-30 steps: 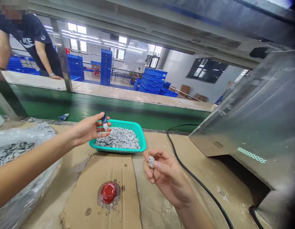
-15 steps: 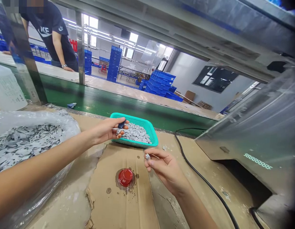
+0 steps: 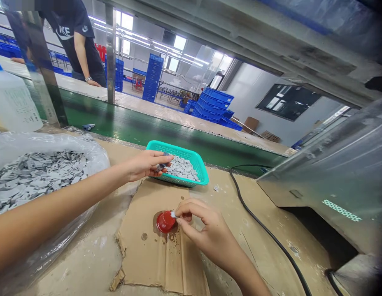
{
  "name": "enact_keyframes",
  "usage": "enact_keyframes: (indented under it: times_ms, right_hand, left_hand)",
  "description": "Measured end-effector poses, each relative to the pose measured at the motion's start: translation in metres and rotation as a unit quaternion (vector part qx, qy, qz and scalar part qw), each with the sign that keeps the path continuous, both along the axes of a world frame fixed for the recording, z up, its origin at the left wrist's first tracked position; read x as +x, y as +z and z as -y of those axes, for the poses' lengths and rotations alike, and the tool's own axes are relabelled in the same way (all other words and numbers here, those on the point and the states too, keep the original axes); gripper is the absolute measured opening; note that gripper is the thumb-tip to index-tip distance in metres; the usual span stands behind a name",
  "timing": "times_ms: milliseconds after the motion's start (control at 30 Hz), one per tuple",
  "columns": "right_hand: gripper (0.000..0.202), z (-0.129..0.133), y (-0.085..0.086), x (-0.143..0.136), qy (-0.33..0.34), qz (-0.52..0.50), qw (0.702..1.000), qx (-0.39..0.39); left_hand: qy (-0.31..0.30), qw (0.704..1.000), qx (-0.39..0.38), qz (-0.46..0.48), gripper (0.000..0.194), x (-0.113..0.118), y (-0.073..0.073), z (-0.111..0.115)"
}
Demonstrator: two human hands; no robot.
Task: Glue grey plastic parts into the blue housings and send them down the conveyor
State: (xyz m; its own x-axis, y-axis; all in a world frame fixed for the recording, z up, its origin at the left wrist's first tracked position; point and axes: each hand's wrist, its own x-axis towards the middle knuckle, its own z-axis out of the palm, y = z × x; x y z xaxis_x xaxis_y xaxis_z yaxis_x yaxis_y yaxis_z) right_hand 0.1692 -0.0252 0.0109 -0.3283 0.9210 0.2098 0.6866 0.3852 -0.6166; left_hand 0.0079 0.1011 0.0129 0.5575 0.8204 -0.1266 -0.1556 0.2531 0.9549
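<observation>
My left hand (image 3: 147, 165) is closed around a small dark blue and grey part (image 3: 162, 165), held over the near left side of a turquoise basket (image 3: 203, 174) of grey plastic pieces (image 3: 185, 167). Between the thumb and fingertips of my right hand (image 3: 203, 222) is a small light grey plastic piece (image 3: 173, 214). That piece is at the top of a red cup-shaped thing (image 3: 165, 222); whether they touch I cannot tell. The red thing rests on a wet-spotted cardboard sheet (image 3: 141, 259).
At left lies a clear plastic bag (image 3: 100, 154) of grey pieces, with a white jug (image 3: 18, 102) behind it. A black cable (image 3: 265, 232) crosses the table at right beside a metal housing (image 3: 317, 172). A person (image 3: 76, 45) stands beyond the green conveyor belt (image 3: 129, 123).
My right hand has moved left and down, bringing the grey piece to the red thing. My left hand has turned slightly and moved a little right, still holding the blue part. The view has shifted slightly.
</observation>
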Motion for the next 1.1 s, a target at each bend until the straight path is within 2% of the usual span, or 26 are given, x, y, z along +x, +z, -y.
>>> enact_keyframes:
  times_ms: [167,500,667,767,900,1000,1100]
  right_hand:
    - [0.019,0.000,-0.003,0.002,0.035,0.017,0.999,0.022]
    - [0.020,-0.003,-0.009,0.005,0.050,0.035,0.997,0.042]
    - [0.019,-0.001,-0.004,0.004,0.037,0.003,0.999,0.040]
    - [0.016,0.003,0.003,0.003,0.004,-0.045,0.997,0.068]
    - [0.015,0.006,0.006,0.001,-0.028,-0.074,0.992,0.099]
    - [0.019,0.006,0.003,-0.001,-0.016,-0.051,0.996,0.072]
    - [0.019,0.004,0.001,-0.004,-0.045,-0.052,0.992,0.108]
  left_hand:
    - [0.009,1.000,0.006,-0.006,0.025,0.002,0.002,0.002]
    - [-0.004,0.999,0.041,-0.002,0.017,-0.003,0.007,-0.003]
    - [0.004,0.999,0.036,0.012,0.010,-0.002,0.005,-0.003]
    - [-0.009,0.999,0.049,0.020,0.010,-0.002,0.004,-0.003]
    - [-0.013,0.993,0.114,-0.026,0.012,-0.003,0.004,-0.001]
    - [0.004,0.976,0.198,-0.093,0.017,-0.003,0.005,0.001]
    - [0.014,0.960,0.246,-0.132,0.020,0.000,0.006,0.005]
